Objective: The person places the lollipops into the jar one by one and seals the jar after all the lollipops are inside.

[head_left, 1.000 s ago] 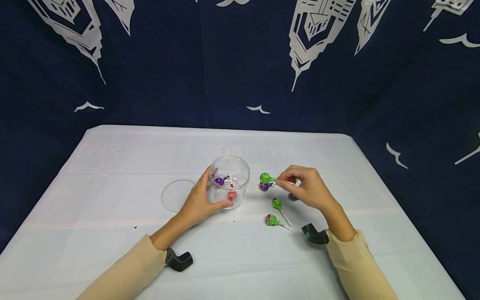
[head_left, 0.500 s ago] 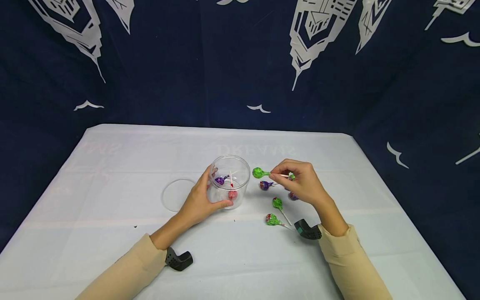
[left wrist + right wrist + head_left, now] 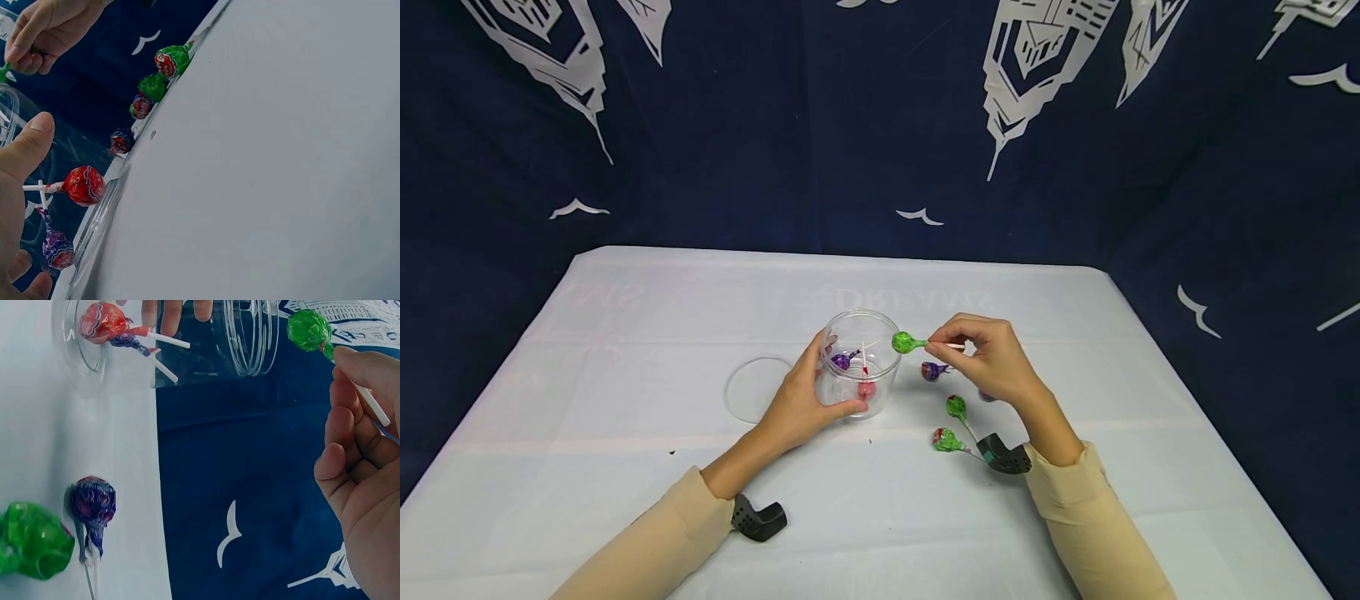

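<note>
My left hand [image 3: 805, 396] grips the side of a clear plastic jar [image 3: 883, 387] that stands on the table with its top uncovered. Inside the jar lie a red lollipop [image 3: 85, 185] and a purple lollipop [image 3: 58, 249]. Between thumb and fingers, my right hand [image 3: 985, 354] pinches the stick of a green-wrapped lollipop [image 3: 309, 329]. Its candy end points left and, in the head view, overlaps the jar's right rim. In the right wrist view that candy is just outside the jar's mouth.
On the white table [image 3: 625, 517], two green lollipops [image 3: 956, 407] lie right of the jar, with a purple lollipop [image 3: 932, 371] behind them. Another is partly hidden under my right hand. A clear round lid [image 3: 727, 392] lies left of the jar. A dark blue cloth [image 3: 760, 167] hangs behind.
My right hand has moved left with the green lollipop, from over the loose lollipops to the jar's rim. My left hand and the jar have stayed in place.
</note>
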Motion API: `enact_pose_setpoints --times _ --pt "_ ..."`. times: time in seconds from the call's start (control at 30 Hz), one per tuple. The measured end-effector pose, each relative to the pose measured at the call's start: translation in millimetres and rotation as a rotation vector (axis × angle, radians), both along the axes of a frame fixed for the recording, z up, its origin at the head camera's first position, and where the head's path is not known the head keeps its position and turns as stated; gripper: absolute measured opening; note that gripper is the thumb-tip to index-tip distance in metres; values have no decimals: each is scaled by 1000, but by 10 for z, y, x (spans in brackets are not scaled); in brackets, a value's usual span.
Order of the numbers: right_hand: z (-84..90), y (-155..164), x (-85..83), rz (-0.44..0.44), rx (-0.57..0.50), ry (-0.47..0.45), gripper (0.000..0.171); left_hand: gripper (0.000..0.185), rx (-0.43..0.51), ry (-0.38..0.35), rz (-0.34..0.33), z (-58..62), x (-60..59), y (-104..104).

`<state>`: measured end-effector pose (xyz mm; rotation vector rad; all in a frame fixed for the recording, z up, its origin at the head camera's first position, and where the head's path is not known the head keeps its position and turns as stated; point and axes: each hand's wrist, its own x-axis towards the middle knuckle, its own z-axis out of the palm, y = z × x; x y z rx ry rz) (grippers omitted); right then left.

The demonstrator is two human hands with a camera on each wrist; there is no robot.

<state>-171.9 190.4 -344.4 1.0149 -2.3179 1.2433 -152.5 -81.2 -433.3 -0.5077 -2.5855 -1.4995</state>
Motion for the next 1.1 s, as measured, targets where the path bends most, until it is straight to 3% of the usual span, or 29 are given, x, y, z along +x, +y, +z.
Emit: enact_pose_setpoints --times 1.1 --pt "-35 -361 -176 50 57 -88 4 115 22 13 -28 -29 -23 -22"
